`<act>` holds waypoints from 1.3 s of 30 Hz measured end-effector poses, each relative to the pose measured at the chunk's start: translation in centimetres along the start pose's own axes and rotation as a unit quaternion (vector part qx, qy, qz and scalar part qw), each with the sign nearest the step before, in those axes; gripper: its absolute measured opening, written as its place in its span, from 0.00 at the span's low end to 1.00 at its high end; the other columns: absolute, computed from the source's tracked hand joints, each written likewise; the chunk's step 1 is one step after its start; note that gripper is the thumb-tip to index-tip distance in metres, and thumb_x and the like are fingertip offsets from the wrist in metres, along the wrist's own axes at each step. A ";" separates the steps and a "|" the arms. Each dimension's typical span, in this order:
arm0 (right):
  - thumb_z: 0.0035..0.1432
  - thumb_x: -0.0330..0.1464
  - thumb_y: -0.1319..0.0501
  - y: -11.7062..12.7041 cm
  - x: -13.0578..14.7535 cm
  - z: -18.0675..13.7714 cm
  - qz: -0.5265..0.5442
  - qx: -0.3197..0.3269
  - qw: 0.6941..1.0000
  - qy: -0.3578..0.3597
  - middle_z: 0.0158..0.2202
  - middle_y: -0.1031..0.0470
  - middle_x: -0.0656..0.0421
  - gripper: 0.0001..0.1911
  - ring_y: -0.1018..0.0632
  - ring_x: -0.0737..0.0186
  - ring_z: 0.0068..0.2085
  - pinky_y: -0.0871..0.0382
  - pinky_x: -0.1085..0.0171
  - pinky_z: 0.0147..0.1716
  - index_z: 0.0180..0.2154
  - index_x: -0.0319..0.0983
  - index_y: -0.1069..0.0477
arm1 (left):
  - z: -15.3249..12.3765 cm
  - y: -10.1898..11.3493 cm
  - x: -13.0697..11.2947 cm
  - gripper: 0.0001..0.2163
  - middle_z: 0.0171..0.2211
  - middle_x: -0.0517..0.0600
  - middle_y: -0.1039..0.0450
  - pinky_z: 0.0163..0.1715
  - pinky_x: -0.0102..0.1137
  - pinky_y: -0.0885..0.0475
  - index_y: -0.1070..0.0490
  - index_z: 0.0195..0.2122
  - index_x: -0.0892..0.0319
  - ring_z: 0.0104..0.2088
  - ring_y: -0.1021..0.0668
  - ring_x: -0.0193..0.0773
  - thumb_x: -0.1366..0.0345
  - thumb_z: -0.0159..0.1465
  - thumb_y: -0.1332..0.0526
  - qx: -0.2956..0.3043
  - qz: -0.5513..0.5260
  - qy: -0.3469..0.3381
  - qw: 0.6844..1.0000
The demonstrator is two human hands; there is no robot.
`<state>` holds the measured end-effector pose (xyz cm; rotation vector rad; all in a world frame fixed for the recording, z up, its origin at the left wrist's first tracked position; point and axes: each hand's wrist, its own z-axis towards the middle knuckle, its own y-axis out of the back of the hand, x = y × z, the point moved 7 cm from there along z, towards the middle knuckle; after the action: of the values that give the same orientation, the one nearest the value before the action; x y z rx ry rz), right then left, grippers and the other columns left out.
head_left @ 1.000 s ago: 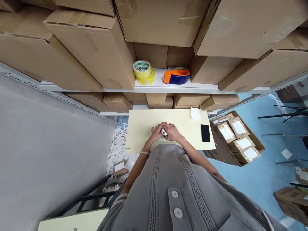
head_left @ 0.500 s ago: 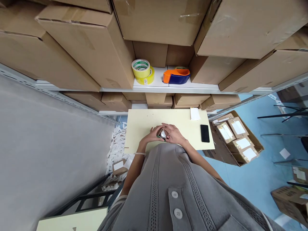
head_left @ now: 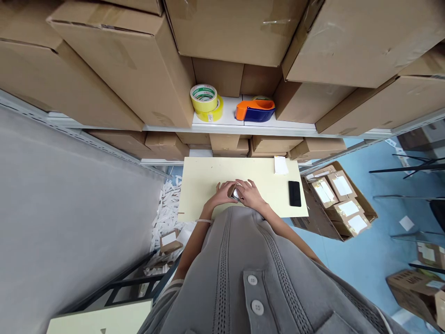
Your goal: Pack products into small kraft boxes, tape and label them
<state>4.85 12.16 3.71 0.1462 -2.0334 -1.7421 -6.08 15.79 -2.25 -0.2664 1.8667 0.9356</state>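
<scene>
Both of my hands meet over the cream board (head_left: 201,176), just in front of my body, around a small object with a silvery round face (head_left: 236,194). My left hand (head_left: 222,194) curves round its left side, thumb and fingers bent. On the other side my right hand (head_left: 251,195) grips it, fingers arched over the top. The hands cover most of the object, so its kind is not clear. To the right on the board lie a black phone (head_left: 295,193) and a small stack of white paper (head_left: 280,165).
Yellow tape rolls (head_left: 206,103) and an orange and blue tape dispenser (head_left: 255,110) stand on the shelf (head_left: 222,128) ahead, among cardboard boxes (head_left: 236,32). A grey wall (head_left: 79,199) rises at left. An open carton (head_left: 323,222) of labelled boxes stands on the floor at right.
My right hand's fingers have shifted slightly over the object, and less of its silvery face shows. The object stays between both hands above the board.
</scene>
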 end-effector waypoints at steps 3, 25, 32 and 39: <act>0.52 0.25 0.39 -0.3 0.0 0.1 -0.031 0.010 0.999 -0.026 0.64 0.38 0.45 0.28 0.30 0.46 0.57 0.48 0.41 0.62 0.56 0.34 0.35 | 0.2 -0.2 -0.3 0.38 0.62 0.53 0.38 0.65 0.55 0.66 0.42 0.61 0.48 0.65 0.39 0.52 0.54 0.49 0.28 0.001 0.003 0.005 1.000; 0.44 0.32 0.38 0.6 0.7 -0.1 0.049 0.009 0.995 0.083 0.63 0.37 0.44 0.33 0.33 0.47 0.60 0.51 0.46 0.64 0.55 0.34 0.35 | -1.1 -0.5 -1.5 0.40 0.58 0.55 0.37 0.64 0.54 0.61 0.46 0.60 0.51 0.61 0.36 0.51 0.62 0.47 0.28 0.013 0.057 -0.021 0.998; 0.44 0.29 0.40 3.0 0.0 -1.2 0.120 -0.080 0.989 0.038 0.62 0.36 0.52 0.32 0.29 0.51 0.57 0.35 0.54 0.56 0.55 0.41 0.35 | -0.6 1.2 -2.7 0.40 0.60 0.53 0.38 0.65 0.52 0.61 0.45 0.61 0.49 0.63 0.38 0.50 0.63 0.49 0.29 -0.023 0.036 -0.040 0.998; 0.48 0.34 0.39 2.6 -1.3 -0.4 0.078 -0.070 0.988 -0.112 0.62 0.37 0.50 0.29 0.23 0.52 0.43 0.28 0.57 0.43 0.54 0.38 0.35 | -1.3 1.3 -3.2 0.47 0.70 0.57 0.53 0.65 0.54 0.67 0.58 0.69 0.47 0.70 0.52 0.52 0.57 0.53 0.30 -0.026 -0.003 -0.015 1.000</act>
<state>6.74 12.79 5.92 -0.2594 -2.0040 -1.8623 -6.16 15.13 1.34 -0.2880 1.8158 0.9794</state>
